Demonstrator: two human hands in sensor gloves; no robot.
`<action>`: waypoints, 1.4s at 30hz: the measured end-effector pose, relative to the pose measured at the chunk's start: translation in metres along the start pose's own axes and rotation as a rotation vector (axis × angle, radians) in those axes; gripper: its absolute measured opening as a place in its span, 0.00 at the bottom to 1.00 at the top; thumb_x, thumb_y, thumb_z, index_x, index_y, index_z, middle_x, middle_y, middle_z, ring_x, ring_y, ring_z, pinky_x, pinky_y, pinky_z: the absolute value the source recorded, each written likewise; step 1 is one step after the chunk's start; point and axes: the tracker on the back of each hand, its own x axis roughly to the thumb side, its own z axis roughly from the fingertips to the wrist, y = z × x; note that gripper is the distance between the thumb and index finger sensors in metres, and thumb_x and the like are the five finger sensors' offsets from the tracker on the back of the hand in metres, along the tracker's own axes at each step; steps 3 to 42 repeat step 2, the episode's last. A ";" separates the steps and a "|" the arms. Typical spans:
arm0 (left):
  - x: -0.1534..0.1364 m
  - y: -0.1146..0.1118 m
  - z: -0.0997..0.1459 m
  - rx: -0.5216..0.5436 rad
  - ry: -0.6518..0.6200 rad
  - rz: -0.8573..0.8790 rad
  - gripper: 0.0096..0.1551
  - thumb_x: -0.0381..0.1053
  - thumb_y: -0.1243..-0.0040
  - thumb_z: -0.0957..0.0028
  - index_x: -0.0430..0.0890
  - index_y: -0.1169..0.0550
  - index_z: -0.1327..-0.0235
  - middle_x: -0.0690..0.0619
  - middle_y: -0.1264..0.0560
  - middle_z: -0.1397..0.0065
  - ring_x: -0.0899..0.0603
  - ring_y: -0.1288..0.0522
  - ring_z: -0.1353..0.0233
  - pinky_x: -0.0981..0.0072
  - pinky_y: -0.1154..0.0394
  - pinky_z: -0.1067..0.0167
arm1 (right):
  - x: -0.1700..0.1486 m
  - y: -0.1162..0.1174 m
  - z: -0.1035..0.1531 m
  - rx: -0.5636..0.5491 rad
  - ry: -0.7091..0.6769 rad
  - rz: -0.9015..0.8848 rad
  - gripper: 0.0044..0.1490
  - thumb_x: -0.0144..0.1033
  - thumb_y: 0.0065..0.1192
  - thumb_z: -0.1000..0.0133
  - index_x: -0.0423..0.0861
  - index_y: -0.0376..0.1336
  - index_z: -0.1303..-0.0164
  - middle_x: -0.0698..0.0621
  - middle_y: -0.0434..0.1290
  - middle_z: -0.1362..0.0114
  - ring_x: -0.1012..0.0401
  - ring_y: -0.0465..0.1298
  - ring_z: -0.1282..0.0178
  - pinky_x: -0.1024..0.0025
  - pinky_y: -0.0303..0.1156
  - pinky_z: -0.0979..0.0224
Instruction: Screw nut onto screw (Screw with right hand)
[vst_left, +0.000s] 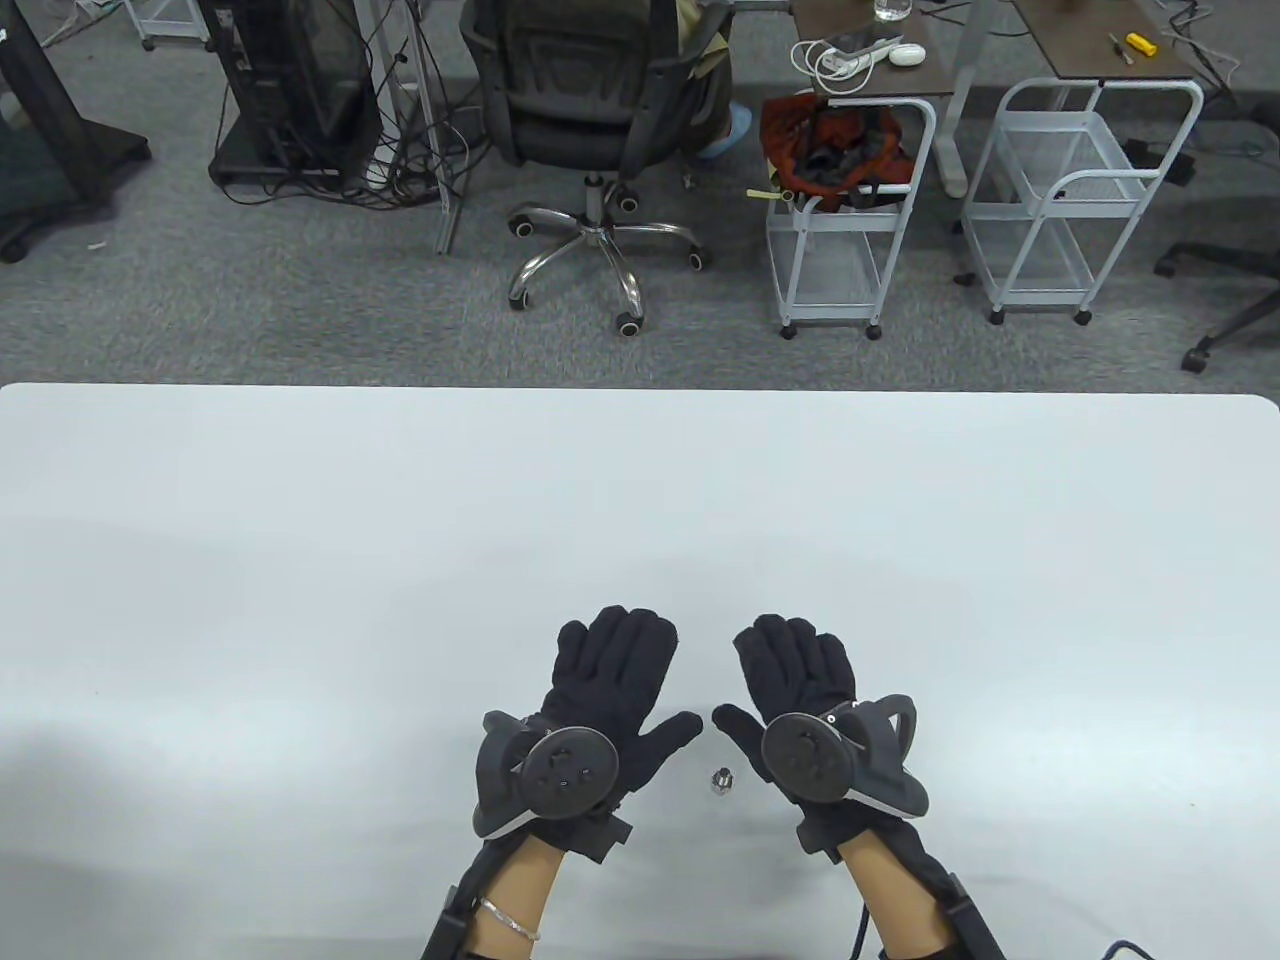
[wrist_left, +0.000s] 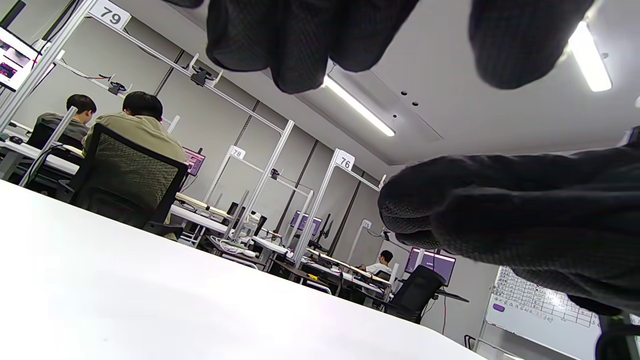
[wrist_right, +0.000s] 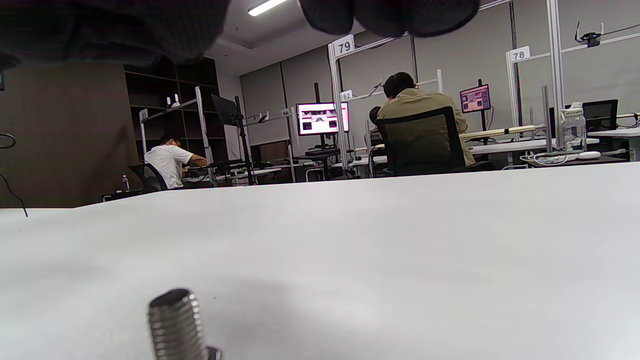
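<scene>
A small metal screw (vst_left: 722, 781) stands upright on the white table (vst_left: 640, 500) between my two thumbs, threaded end up. The right wrist view shows its thread (wrist_right: 175, 322) close at the bottom edge, with a wider metal part at its base; I cannot tell whether that is the nut. My left hand (vst_left: 640, 685) lies flat and open, palm down, just left of the screw. My right hand (vst_left: 765, 680) lies flat and open just right of it. Neither hand touches the screw. In the wrist views only gloved fingers (wrist_left: 300, 40) (wrist_right: 390, 15) hang from the top.
The table's far edge (vst_left: 640, 388) runs across the middle of the table view. Beyond it on the carpet stand an office chair (vst_left: 595, 110) and two white wire carts (vst_left: 850, 210) (vst_left: 1080, 190).
</scene>
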 end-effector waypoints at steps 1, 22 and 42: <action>0.000 0.000 0.000 0.000 0.000 0.001 0.47 0.71 0.47 0.48 0.47 0.33 0.20 0.41 0.30 0.16 0.30 0.35 0.19 0.35 0.48 0.23 | 0.000 0.000 0.000 0.001 -0.001 -0.004 0.47 0.48 0.56 0.38 0.29 0.51 0.20 0.25 0.56 0.20 0.30 0.57 0.20 0.32 0.48 0.25; 0.000 0.000 0.000 -0.001 -0.001 0.001 0.47 0.71 0.47 0.48 0.47 0.33 0.20 0.41 0.30 0.16 0.30 0.35 0.19 0.35 0.48 0.23 | 0.000 0.000 0.000 0.001 0.001 -0.007 0.47 0.48 0.56 0.38 0.29 0.51 0.20 0.25 0.56 0.20 0.30 0.57 0.20 0.32 0.48 0.26; 0.000 0.000 0.000 -0.001 -0.001 0.001 0.47 0.71 0.47 0.48 0.47 0.33 0.20 0.41 0.30 0.16 0.30 0.35 0.19 0.35 0.48 0.23 | 0.000 0.000 0.000 0.001 0.001 -0.007 0.47 0.48 0.56 0.38 0.29 0.51 0.20 0.25 0.56 0.20 0.30 0.57 0.20 0.32 0.48 0.26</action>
